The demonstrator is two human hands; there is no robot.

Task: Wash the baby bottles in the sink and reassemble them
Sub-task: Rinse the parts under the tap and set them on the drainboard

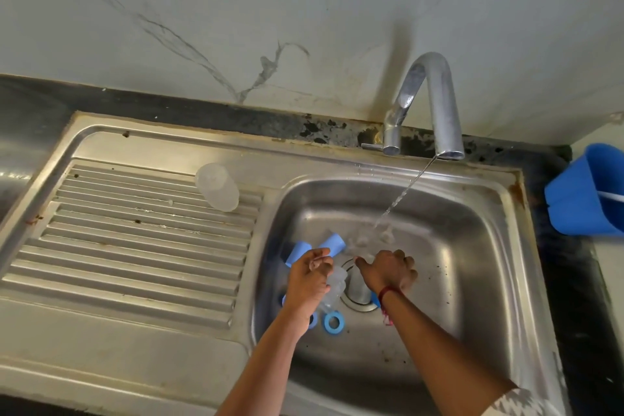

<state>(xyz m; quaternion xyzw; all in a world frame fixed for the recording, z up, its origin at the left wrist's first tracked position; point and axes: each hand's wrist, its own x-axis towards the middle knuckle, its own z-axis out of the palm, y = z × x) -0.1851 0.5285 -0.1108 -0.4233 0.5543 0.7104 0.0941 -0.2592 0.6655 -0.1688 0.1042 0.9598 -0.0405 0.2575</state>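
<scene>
Stainless steel sink (472,246) catches water from the tap (435,94). The left hand (309,280) grips a clear bottle (334,284) at nine o'clock of the drain (358,289). The right hand (388,272), at two o'clock, has its fingers curled; whether it holds anything is hidden. Blue caps (332,243) lie at eleven o'clock and a blue ring (332,321) at seven. A clear cup (217,186) rests on the drainboard (135,246).

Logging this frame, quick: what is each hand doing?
Left hand: grips the clear bottle.
Right hand: fingers curled; whether it holds anything cannot be told.
</scene>
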